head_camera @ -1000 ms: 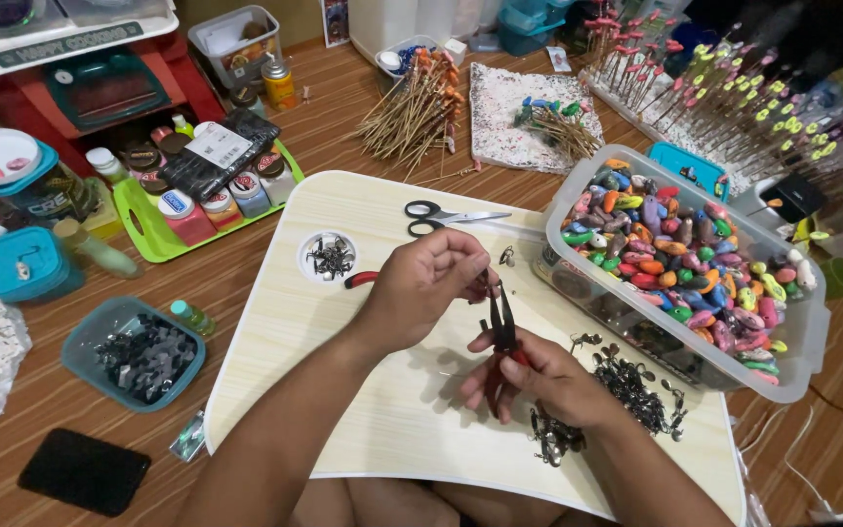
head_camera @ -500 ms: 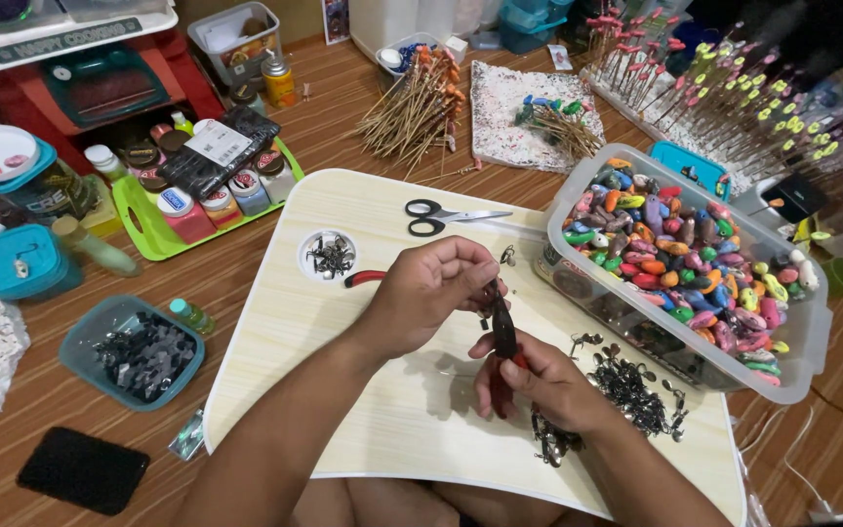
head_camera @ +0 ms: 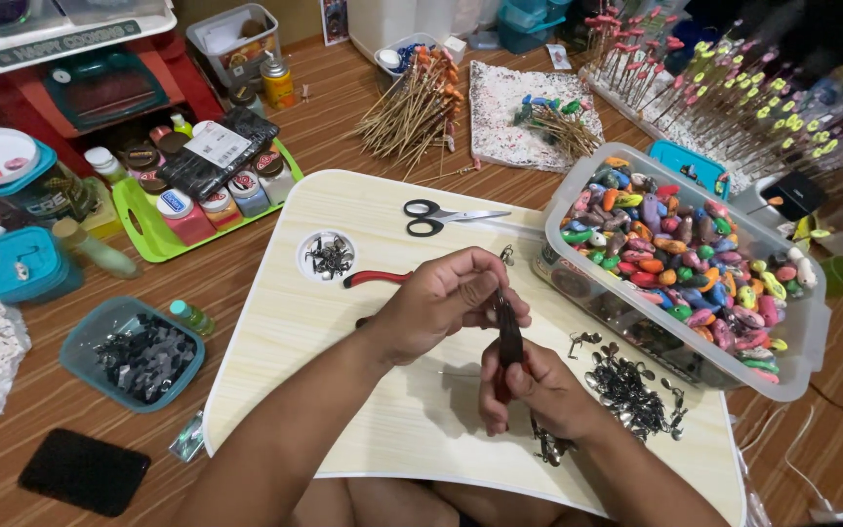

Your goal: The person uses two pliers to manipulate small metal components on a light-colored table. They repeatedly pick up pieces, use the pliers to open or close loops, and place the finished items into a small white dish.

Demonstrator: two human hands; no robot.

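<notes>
A dark pair of pliers (head_camera: 509,337) stands nearly upright between the two hands, over the middle of a pale wooden lap table (head_camera: 382,439). The right hand (head_camera: 531,390) is wrapped shut around the handles from below. The left hand (head_camera: 441,303) sits just above and to the left of it, its fingers curled in and pinched at the nose of the pliers; whatever small piece it holds there is too tiny to make out.

Just right of the right hand lies a loose heap of small dark metal clasps (head_camera: 631,385), with a few more below the wrist. Left of the left hand, a red-handled tool (head_camera: 375,279) pokes out from under it, and beyond that a round recess in the table holds more metal bits (head_camera: 329,257). Above the left hand lie black-handled scissors (head_camera: 439,215). To the right of both hands stands a clear plastic box (head_camera: 802,342) full of bright painted beads. Well off to the left, on the floor, sit a blue tub of dark clips (head_camera: 134,353) and a green tray (head_camera: 153,239) of small paint jars.
</notes>
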